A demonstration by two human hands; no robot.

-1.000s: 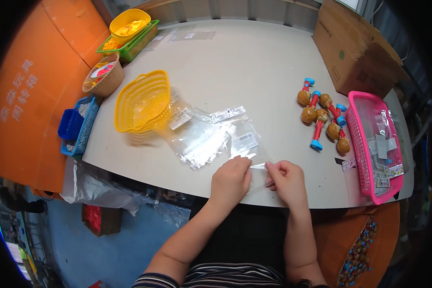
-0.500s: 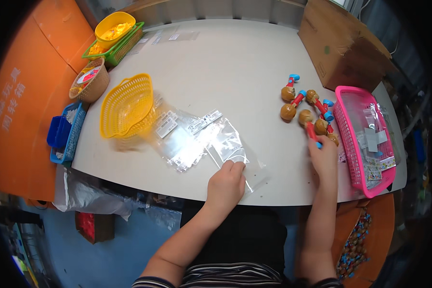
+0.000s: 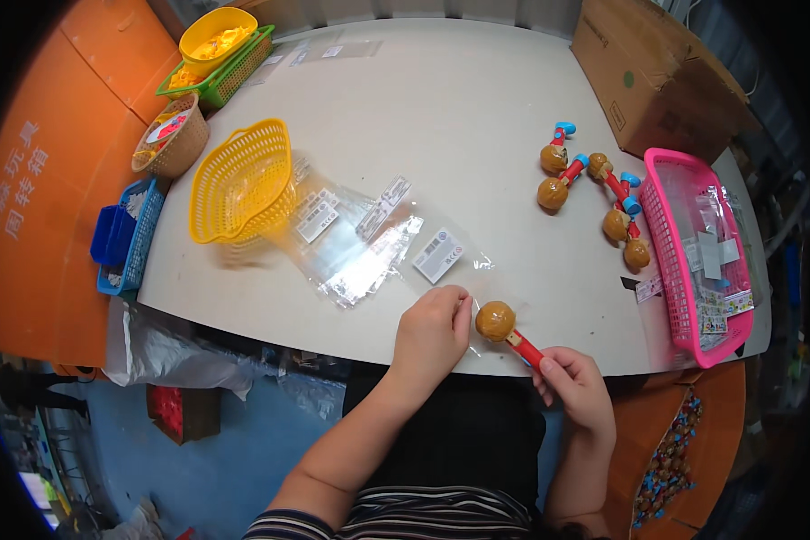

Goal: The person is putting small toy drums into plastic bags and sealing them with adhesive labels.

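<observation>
My left hand [image 3: 429, 335] is closed at the near edge of the table, pinching the rim of a clear plastic bag [image 3: 437, 256] with a white printed label. Just right of those fingertips is a toy figure [image 3: 495, 321] with a round brown head and a red stick-like body. My right hand [image 3: 578, 385] grips it by the red end, its head pointing toward the bag. Whether the head is inside the bag's mouth, I cannot tell. More clear bags [image 3: 355, 270] lie in an overlapping pile left of my left hand.
Several similar figures [image 3: 552, 193] lie at the right, near a pink basket [image 3: 654, 202] holding bags. Behind stands a cardboard box [image 3: 643, 90]. A yellow basket [image 3: 243, 180] sits left, with a blue basket [image 3: 140, 247] beyond. An orange bin [image 3: 715, 450] of figures is below right.
My right hand has lifted a figure from the group at the right and brought it left and nearer, beside my left hand. My left hand still pinches the bag.
</observation>
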